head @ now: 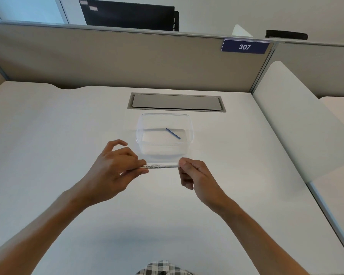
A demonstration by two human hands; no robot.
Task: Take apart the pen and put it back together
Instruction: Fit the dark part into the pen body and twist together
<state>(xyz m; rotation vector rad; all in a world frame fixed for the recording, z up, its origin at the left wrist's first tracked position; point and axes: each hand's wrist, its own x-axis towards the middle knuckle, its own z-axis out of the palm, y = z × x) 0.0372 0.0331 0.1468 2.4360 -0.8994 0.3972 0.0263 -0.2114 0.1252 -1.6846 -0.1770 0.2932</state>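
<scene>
Two hands on the marker barrel [160, 166] above the bench [68, 135] | I see left hand [115, 165] pinching one end, right hand [193, 173] the other, to brace for pulling or twisting | blue refill [173, 133] lies in clear container [139, 133], parked from rolling

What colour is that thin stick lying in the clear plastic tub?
Blue. The thin stick shows best in the head view, lying inside the clear tub.

clear glossy plastic tub [189, 124], matt white desk [68, 126], smooth white printed pen barrel [161, 166].
</scene>
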